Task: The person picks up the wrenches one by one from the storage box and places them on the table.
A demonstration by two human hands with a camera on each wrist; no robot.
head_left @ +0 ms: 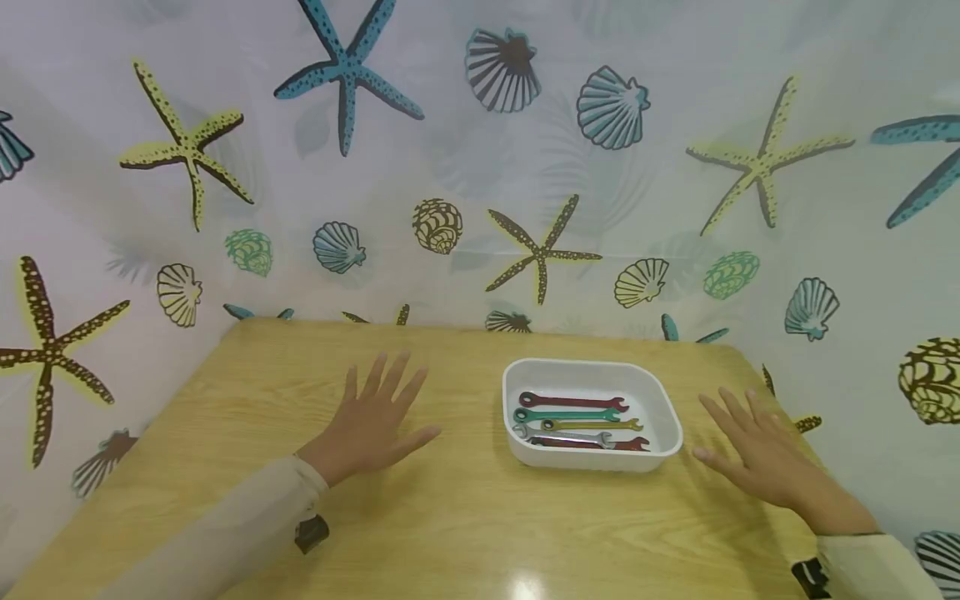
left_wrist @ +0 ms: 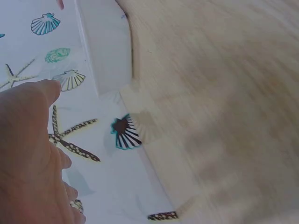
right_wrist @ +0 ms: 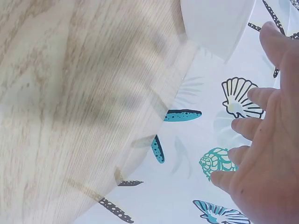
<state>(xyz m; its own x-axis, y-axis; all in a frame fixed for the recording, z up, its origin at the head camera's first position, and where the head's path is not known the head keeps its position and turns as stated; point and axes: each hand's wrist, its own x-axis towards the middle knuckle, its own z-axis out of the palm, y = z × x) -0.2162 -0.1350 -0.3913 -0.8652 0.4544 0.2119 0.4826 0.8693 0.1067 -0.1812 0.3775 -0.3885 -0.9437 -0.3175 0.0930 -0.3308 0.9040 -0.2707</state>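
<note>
A white plastic tray (head_left: 592, 459) stands on the table, right of centre in the head view. Inside lie several combination wrenches side by side: a dark red wrench (head_left: 573, 402) at the back, then a green wrench (head_left: 566, 414), a yellow wrench (head_left: 592, 425), a silver wrench (head_left: 566, 436) and a second red wrench (head_left: 632, 444) partly under the silver one. To the tray's left, my left hand (head_left: 371, 425) hovers with fingers spread, holding nothing. My right hand (head_left: 761, 454) is held just off its right side, fingers also spread and empty. Both wrist views show the tray's outer wall (left_wrist: 110, 51).
The light wood table (head_left: 465, 533) reaches back to a pale curtain (head_left: 420, 175) printed with starfish and shells, which also runs along both sides. Dark straps (head_left: 311, 533) sit at both sleeves.
</note>
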